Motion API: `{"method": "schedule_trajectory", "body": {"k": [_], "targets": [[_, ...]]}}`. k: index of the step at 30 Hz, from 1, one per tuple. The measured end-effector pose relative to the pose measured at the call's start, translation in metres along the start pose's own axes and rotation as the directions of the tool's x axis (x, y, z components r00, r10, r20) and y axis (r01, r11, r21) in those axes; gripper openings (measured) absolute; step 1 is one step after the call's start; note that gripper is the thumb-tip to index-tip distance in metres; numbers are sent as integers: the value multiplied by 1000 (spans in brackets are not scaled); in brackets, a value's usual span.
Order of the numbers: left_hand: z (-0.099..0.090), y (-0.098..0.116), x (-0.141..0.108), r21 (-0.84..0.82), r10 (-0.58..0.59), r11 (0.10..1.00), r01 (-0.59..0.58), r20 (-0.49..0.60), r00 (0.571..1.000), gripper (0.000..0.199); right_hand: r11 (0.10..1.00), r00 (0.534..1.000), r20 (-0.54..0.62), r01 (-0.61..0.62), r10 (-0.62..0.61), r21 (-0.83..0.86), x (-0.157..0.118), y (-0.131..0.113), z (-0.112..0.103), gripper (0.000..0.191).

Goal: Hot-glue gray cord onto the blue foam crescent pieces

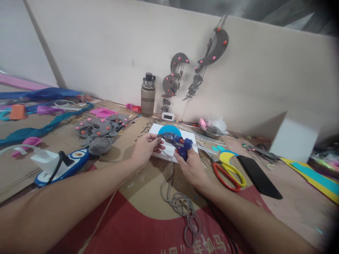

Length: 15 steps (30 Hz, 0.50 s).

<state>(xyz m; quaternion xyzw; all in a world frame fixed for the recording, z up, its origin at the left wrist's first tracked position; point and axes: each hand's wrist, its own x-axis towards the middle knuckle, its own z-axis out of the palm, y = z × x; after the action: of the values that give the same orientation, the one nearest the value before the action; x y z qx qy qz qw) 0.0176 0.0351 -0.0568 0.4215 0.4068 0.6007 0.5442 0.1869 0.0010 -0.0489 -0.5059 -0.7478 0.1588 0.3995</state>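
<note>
My right hand is wrapped round the handle of a blue hot glue gun, a clear glue stick jutting from its back. The gun's nozzle points left, at the fingertips of my left hand. That hand pinches the end of a grey cord, whose slack lies looped on the cardboard below. Beneath the gun is a white board bearing a blue circle, partly covered by the gun and my fingers.
Scissors and a black phone lie on the right. Leftward are a ball of grey yarn, grey felt pieces with pink and orange dots, and a power strip. A water bottle stands by the wall.
</note>
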Motion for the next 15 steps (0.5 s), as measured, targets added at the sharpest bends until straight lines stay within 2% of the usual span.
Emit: {"method": "schedule_trajectory", "body": {"k": [15], "targets": [[-1, 1, 2, -11, -4, 1000, 3, -23, 1000, 12, 999, 1000, -12, -9, 10, 33, 0, 4, 2, 29]]}}
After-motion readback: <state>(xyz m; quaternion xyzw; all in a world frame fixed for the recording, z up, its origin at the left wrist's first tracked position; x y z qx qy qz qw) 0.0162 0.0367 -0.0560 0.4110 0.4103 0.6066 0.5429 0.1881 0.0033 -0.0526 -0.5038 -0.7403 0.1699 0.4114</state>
